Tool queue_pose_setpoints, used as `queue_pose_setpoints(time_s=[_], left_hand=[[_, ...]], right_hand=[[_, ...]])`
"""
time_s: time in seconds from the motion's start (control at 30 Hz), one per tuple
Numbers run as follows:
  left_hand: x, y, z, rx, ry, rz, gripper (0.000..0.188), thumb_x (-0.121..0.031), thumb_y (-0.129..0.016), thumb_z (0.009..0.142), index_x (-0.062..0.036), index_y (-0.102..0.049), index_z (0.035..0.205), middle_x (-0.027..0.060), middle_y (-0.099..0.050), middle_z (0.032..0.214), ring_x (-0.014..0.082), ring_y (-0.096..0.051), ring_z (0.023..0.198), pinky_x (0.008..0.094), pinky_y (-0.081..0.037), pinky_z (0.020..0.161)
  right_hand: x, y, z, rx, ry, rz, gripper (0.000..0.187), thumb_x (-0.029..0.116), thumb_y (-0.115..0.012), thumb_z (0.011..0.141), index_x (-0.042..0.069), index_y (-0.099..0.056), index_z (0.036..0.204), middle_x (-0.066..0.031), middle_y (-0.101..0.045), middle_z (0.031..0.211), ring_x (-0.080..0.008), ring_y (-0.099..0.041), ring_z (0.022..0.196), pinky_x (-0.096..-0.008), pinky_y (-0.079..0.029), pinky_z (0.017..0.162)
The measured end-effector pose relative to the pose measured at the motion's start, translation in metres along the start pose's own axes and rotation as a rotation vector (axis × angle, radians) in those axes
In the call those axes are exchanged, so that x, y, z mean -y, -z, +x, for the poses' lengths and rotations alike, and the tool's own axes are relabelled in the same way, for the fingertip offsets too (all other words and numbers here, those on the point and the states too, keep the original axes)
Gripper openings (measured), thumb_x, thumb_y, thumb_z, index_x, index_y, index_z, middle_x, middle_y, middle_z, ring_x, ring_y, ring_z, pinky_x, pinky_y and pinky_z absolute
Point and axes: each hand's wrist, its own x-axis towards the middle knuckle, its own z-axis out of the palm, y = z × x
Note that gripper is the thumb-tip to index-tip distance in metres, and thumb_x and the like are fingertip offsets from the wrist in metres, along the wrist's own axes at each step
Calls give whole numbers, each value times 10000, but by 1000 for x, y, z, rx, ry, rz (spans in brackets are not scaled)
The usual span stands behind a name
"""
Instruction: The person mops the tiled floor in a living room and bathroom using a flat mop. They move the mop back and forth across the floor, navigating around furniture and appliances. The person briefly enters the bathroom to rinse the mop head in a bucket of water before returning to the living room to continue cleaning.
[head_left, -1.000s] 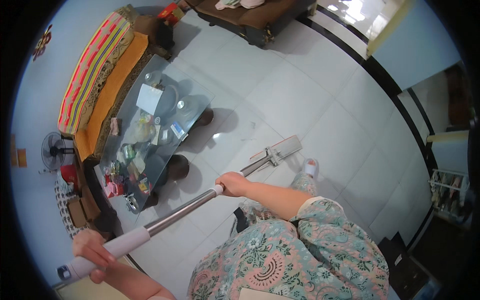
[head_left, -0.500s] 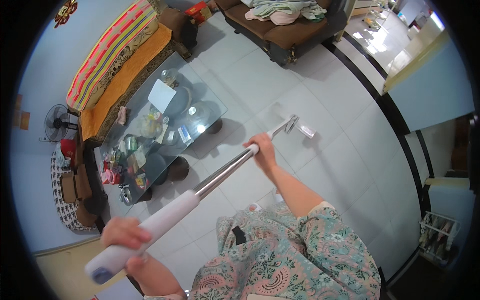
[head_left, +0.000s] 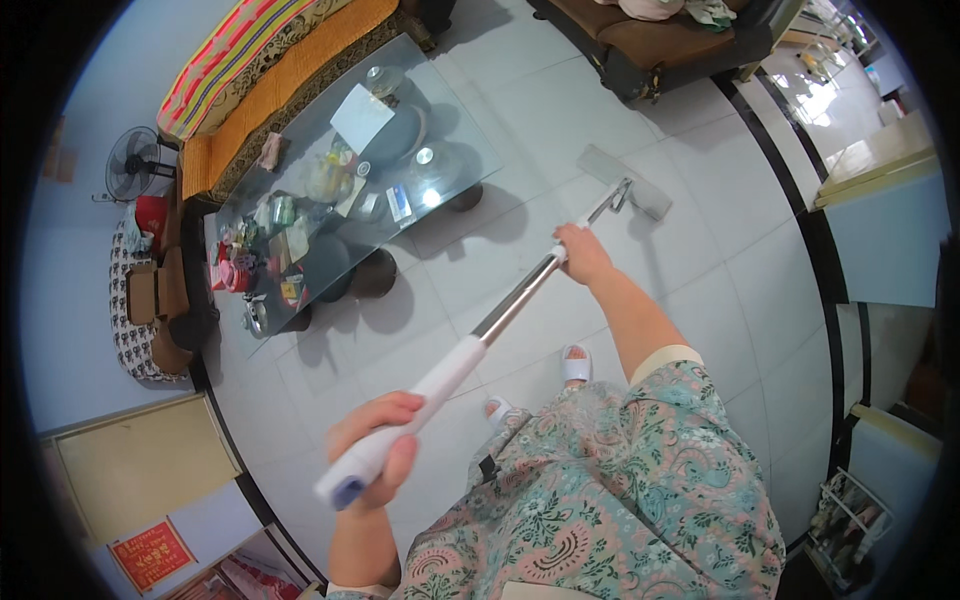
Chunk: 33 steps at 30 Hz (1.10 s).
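A flat mop with a silver pole and a thick white handle slants across the view from lower left to upper right. My left hand is closed round the white handle near its top end. Farther down the pole, my right hand grips it just above the head joint. The pale rectangular mop head lies on the light tiled floor, beyond my right hand. Its flat pad appears to touch the tiles.
A glass coffee table crowded with small items stands at left, with dark stools beneath. Behind it is a couch with an orange seat. A brown sofa stands at the far side. A fan is by the left wall.
The mop has swung rightward and its head now shows flat and wide instead of narrow. Both hands have moved right with it, still gripping. My slippered feet have come into view.
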Motion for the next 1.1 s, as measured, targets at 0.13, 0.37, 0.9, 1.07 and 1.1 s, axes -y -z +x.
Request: queue_pose_setpoints(time_s=[0.13,0.37,0.9,1.07,1.1], left_hand=[[-15,88,-58,-76,78,26,273,-175,-650,700,32,-589,867,181,-633,917,265,-615,872,378,-454,845],[-74,243,-213,-271,129,265,264,-218,-633,670,-6,-525,785,127,-538,800,223,-543,766,332,-426,751],[-24,292,-272,-755,-53,-52,351,-301,-691,720,-47,-492,857,86,-516,820,162,-505,756,273,-409,686],[-2,248,-218,-254,-72,256,229,-232,-585,751,-77,-463,868,73,-459,897,146,-425,838,263,-371,733],[-1,239,-215,-341,-74,221,193,-213,-569,759,-77,-468,852,76,-467,897,146,-428,842,261,-366,738]], right_hand=[[86,-52,-28,38,132,225,258,75,-696,644,65,-587,877,-119,-569,918,-322,-543,899,-400,-448,795],[295,-142,-119,280,294,471,178,93,-713,634,70,-586,756,-122,-613,776,-335,-546,826,-405,-428,781],[380,-171,-107,358,323,427,142,68,-633,723,86,-599,860,-100,-597,903,-301,-542,923,-394,-448,770],[328,-171,-67,273,272,338,185,40,-607,751,87,-597,929,-103,-587,954,-302,-523,968,-398,-440,814],[324,-165,-61,309,291,323,191,35,-604,751,89,-594,934,-100,-585,964,-301,-520,975,-397,-438,819]])
